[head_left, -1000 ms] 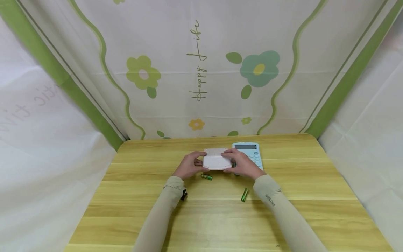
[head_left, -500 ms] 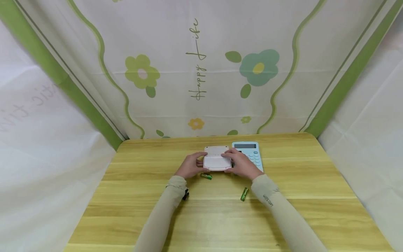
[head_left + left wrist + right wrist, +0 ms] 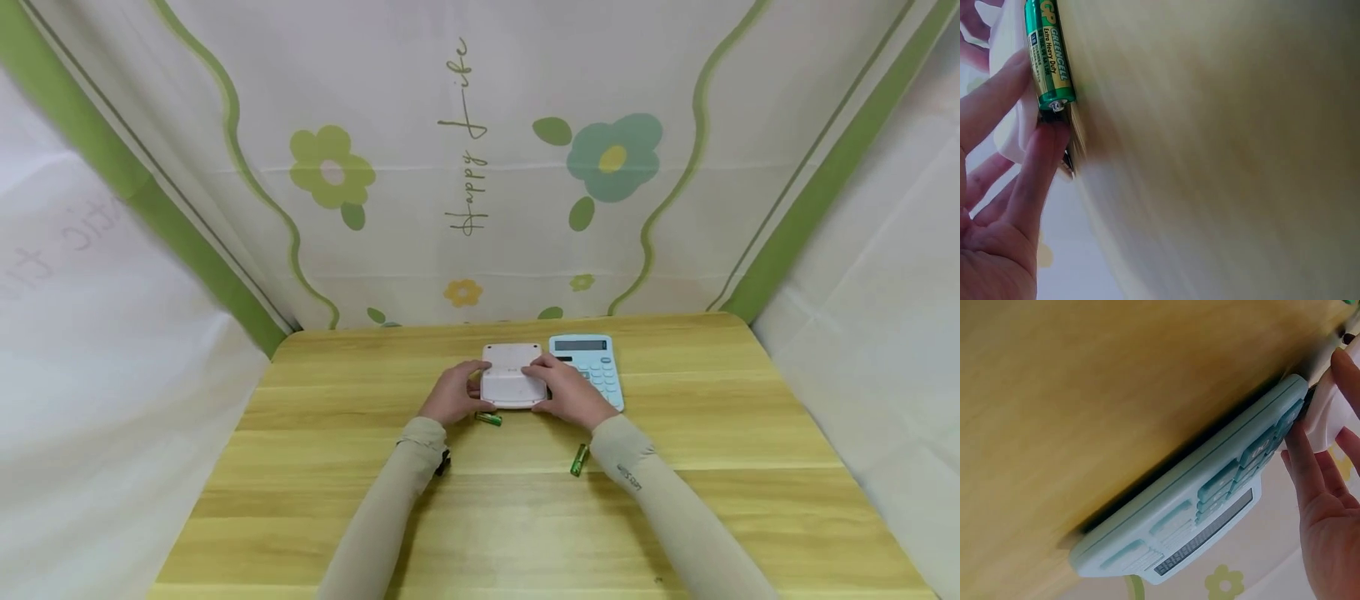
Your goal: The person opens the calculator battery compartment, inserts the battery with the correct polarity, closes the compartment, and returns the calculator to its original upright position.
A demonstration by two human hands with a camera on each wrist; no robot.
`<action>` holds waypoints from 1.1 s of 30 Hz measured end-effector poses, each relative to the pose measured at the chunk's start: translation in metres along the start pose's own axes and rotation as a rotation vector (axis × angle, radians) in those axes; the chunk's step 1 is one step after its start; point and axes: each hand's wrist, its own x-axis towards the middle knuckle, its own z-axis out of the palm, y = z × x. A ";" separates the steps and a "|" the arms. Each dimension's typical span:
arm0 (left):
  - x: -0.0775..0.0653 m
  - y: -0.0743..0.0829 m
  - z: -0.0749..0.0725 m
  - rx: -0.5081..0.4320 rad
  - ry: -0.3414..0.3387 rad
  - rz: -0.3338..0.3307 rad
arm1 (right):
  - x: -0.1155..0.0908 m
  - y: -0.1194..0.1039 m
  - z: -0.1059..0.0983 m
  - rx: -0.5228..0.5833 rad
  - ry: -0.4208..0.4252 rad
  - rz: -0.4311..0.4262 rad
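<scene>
A pale pink calculator (image 3: pixel 513 388) is back side up near the far side of the table. My left hand (image 3: pixel 452 395) grips its left edge between thumb and fingers. My right hand (image 3: pixel 576 395) holds the right edge the same way, with its wrist over the corner of a light blue calculator (image 3: pixel 606 385). One green battery (image 3: pixel 489 419) lies just in front of the pink calculator, close to my left thumb; its printed label shows on the battery (image 3: pixel 1049 59) in the left wrist view. A second green battery (image 3: pixel 579 460) lies nearer, beside my right sleeve.
The wooden table (image 3: pixel 510 533) has its far edge just behind the calculators. A white cloth (image 3: pixel 405 250) with flowers and lettering hangs behind it. More white cloth hangs at both sides. A black strap piece (image 3: pixel 442 463) shows under the left wrist.
The pink calculator, tilted up earlier, now lies flatter, with more of its far part showing. Both hands have kept their hold. The view has shifted slightly.
</scene>
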 end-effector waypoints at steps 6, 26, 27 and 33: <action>0.003 0.001 0.002 0.026 0.018 -0.017 | 0.001 -0.002 0.000 -0.013 -0.004 0.009; 0.003 0.003 0.005 0.094 0.049 0.011 | 0.005 -0.003 0.004 -0.111 -0.014 -0.031; 0.003 0.003 0.005 0.099 0.053 0.014 | 0.005 -0.004 0.003 -0.113 -0.010 -0.037; 0.004 0.002 0.005 0.119 0.051 0.020 | 0.005 -0.004 0.003 -0.139 -0.019 -0.038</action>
